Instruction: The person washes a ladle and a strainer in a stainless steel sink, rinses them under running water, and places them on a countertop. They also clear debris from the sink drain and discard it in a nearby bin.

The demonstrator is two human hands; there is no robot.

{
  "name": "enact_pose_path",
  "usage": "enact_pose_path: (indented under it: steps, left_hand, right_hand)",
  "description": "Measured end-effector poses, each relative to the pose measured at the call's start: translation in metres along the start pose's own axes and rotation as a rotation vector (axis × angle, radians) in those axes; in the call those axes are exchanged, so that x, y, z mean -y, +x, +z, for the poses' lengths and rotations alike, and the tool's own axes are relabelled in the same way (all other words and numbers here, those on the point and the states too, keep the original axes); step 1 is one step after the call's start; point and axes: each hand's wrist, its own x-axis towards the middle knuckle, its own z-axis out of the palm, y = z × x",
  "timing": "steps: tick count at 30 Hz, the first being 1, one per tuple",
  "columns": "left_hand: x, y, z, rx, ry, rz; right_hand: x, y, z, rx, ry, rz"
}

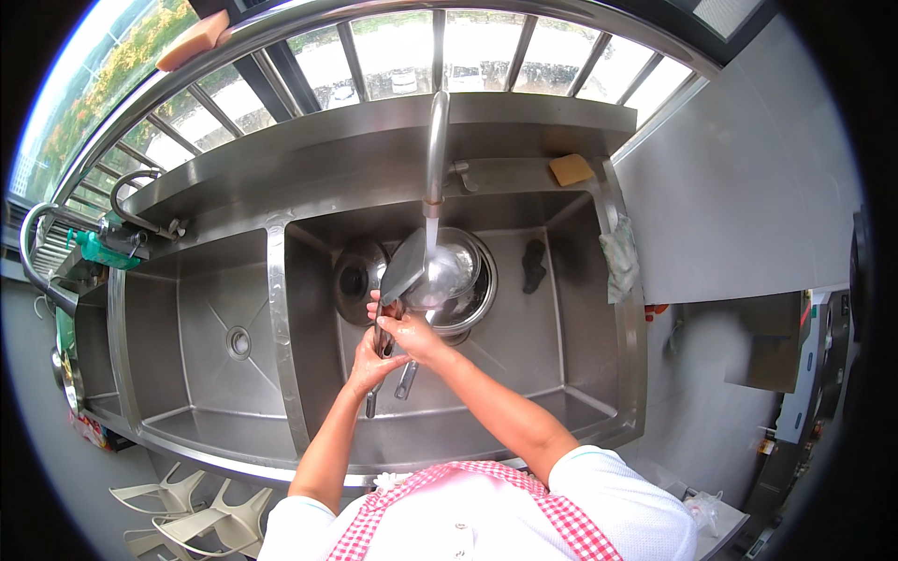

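Observation:
My left hand (371, 363) and my right hand (414, 338) are together on the handle of a turner with a wide dark blade (406, 272). The blade tilts upward beside the stream of water (431, 235) falling from the faucet (438, 151). Under the stream, a shiny round metal bowl or ladle head (452, 270) sits over a steel pot (485, 308) in the sink basin. A metal handle (405, 382) slants out below my right hand; its join with the round piece is partly hidden. A round metal lid (352, 280) with a dark knob lies left of the pot.
A dark scrubbing pad or cloth (534, 266) lies on the basin floor at right. A yellow sponge (571, 170) rests on the back ledge, and a wet cloth (619, 261) hangs over the right rim. A divider (287, 336) separates the left basin (210, 379). A green pump bottle (105, 250) stands far left.

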Motion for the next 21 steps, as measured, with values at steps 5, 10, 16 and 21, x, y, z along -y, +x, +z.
enact_pose_path:
  steps: [5,10,16,21]
  left_hand:
    - [-0.017,0.014,-0.014,0.191,0.122,-0.173]
    - [-0.037,0.027,-0.02,0.418,-0.13,-0.614]
    - [-0.047,0.027,-0.028,0.564,-0.311,-0.954]
    - [-0.033,0.018,-0.043,0.667,-0.485,-1.223]
  right_hand:
    - [0.004,0.011,-0.01,-0.067,-0.034,-0.028]
    - [0.002,0.022,-0.027,-0.295,-0.001,0.164]
    - [-0.011,0.017,-0.025,-0.474,0.046,0.307]
    - [-0.007,0.0,-0.035,-0.268,-0.224,0.618]
